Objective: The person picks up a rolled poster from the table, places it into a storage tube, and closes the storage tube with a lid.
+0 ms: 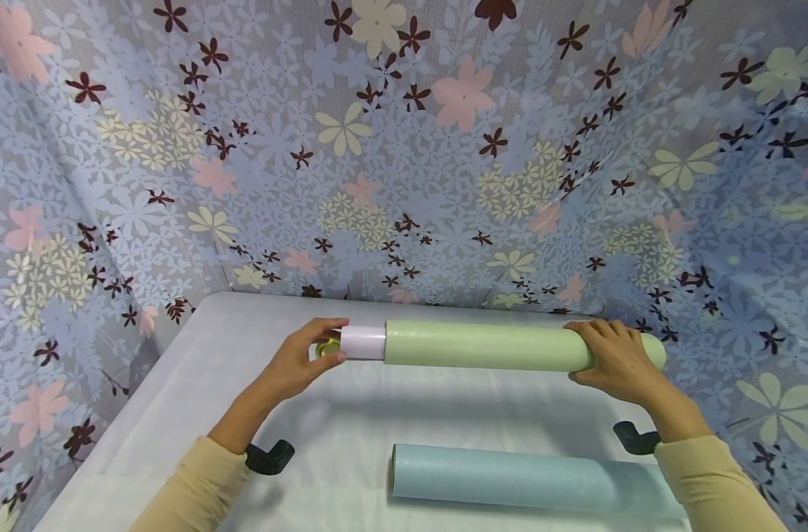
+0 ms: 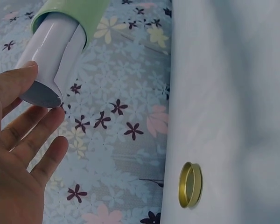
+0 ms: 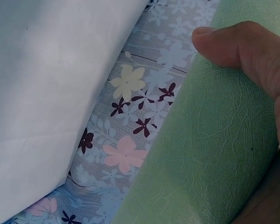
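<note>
A long light-green tube (image 1: 484, 346) is held level above the white table. My right hand (image 1: 613, 358) grips it near its right end, thumb along the near side; in the right wrist view the thumb (image 3: 245, 49) lies on the textured green surface. Out of the tube's left end sticks a rolled white sheet (image 2: 49, 46), its loose edge showing along the roll. My left hand (image 1: 300, 358) pinches the outer end of this roll between thumb and fingertips. A gold lid (image 2: 190, 185) rests on the table; from the head it shows behind the left fingers.
A light-blue tube (image 1: 530, 480) lies on the white table (image 1: 337, 436) nearer to me, partly behind the right forearm. Floral fabric (image 1: 404, 148) hangs behind the table's far edge and at both sides. Black wrist mounts (image 1: 271, 458) stick out by the sleeves.
</note>
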The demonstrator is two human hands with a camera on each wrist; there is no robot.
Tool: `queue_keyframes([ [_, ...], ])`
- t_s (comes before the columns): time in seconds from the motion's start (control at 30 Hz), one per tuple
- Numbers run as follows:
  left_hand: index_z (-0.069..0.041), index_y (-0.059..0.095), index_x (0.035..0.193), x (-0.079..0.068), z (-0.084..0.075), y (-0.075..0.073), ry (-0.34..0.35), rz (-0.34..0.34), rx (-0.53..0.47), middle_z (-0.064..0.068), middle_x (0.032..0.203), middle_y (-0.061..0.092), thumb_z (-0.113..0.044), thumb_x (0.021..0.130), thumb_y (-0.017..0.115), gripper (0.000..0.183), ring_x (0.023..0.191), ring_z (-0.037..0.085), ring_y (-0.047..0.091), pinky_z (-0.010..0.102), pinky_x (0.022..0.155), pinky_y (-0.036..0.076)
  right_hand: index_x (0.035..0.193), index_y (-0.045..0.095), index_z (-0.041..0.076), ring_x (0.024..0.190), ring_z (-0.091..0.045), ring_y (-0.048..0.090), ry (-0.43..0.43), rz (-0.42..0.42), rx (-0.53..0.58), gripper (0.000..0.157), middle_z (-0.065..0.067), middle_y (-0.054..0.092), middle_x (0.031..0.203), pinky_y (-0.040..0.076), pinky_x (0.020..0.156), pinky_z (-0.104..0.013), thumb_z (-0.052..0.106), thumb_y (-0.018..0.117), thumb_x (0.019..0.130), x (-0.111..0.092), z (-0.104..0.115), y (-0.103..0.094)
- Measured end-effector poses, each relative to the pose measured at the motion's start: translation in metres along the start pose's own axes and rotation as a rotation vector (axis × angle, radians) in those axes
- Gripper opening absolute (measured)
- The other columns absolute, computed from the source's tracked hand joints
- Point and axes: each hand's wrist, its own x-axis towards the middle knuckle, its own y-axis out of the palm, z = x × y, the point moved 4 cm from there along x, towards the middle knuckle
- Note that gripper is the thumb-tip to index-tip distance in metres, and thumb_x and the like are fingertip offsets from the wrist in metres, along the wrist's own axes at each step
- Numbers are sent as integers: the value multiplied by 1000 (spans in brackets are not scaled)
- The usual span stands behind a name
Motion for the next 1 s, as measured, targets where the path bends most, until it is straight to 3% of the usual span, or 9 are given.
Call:
queue_keyframes([
  [0.23, -12, 49, 134, 4, -7, 9, 20, 16, -19, 12, 128, 57, -15, 86, 68, 51, 110, 27, 61, 39, 89, 52, 130, 47, 12, 109, -44, 43, -7, -11, 11, 78, -21, 54, 122, 28, 87, -63, 27, 84, 63, 0, 2, 1],
  [0.73, -8, 52, 129, 13, -16, 25, 27, 16, 13, 11, 127, 58, -14, 86, 68, 47, 112, 26, 60, 47, 96, 47, 129, 48, 12, 109, -44, 44, -8, -21, 11, 77, -22, 54, 123, 28, 89, -63, 26, 84, 63, 1, 6, 3],
  [1.0, -7, 54, 127, 18, -19, 33, 115, 1, 42, 12, 125, 58, -13, 85, 68, 44, 110, 25, 60, 46, 93, 48, 130, 47, 12, 109, -44, 44, -14, -23, 8, 78, -21, 53, 123, 28, 89, -63, 27, 84, 63, 1, 6, 2],
])
